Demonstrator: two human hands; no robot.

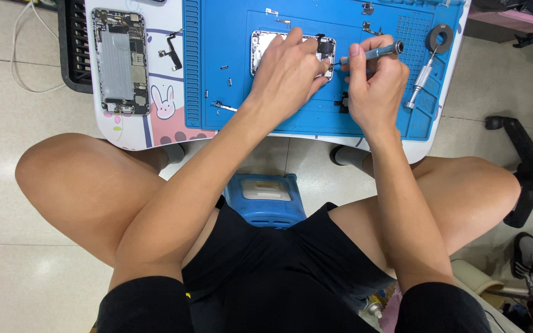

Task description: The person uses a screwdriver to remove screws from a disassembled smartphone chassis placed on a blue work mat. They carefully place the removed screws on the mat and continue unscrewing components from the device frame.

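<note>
Head view: left hand (288, 71) presses flat on an opened silver phone chassis (265, 46) lying on the blue silicone mat (303, 105) atop the bench. Right hand (374, 83) pinches a slim grey metal screwdriver (377, 52), tip at the chassis.

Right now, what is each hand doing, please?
Left hand: lies on the opened phone, steadying it.
Right hand: closed on a screwdriver.

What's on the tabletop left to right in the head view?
Opened phone with bare internals → loose black flex part → left hand on opened phone shell → right hand holding screwdriver → spare silver screwdriver beside dark ring.
</note>
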